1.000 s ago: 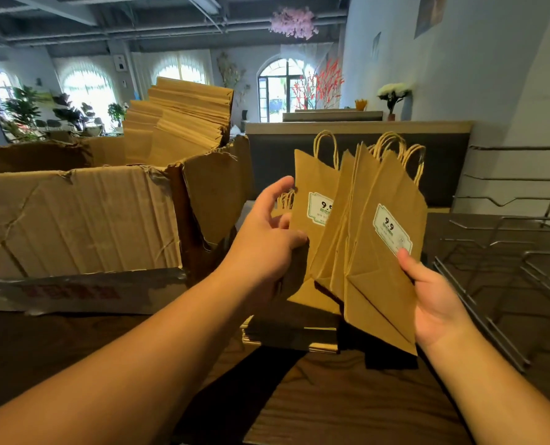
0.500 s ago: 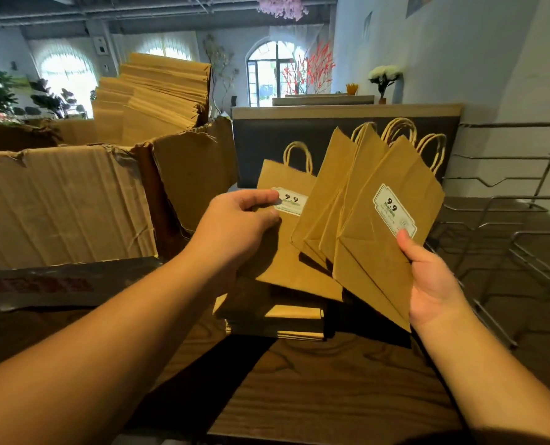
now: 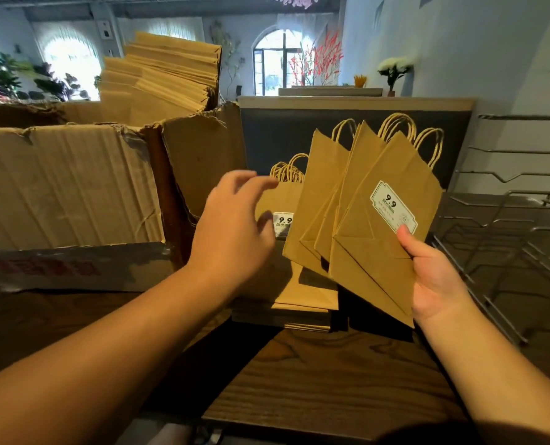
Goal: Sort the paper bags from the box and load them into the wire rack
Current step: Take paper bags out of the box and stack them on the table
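My right hand grips a fan of flat brown paper bags with twisted handles and a white "9.9" label, thumb pressed on the front bag. A stack of more bags lies on the wooden table beneath, its top bag showing a label. My left hand hovers over that stack with fingers spread and loosely curled, holding nothing. The torn cardboard box stands at the left with a tall pile of bags rising from it. The wire rack sits at the right.
A dark counter with a wooden top runs behind the table. The wooden table's front edge is near me. A white wall rises on the right behind the rack, and potted plants stand far back.
My left hand has let go of the single bag it held; that bag now lies on the stack. The fan in my right hand has stayed raised.
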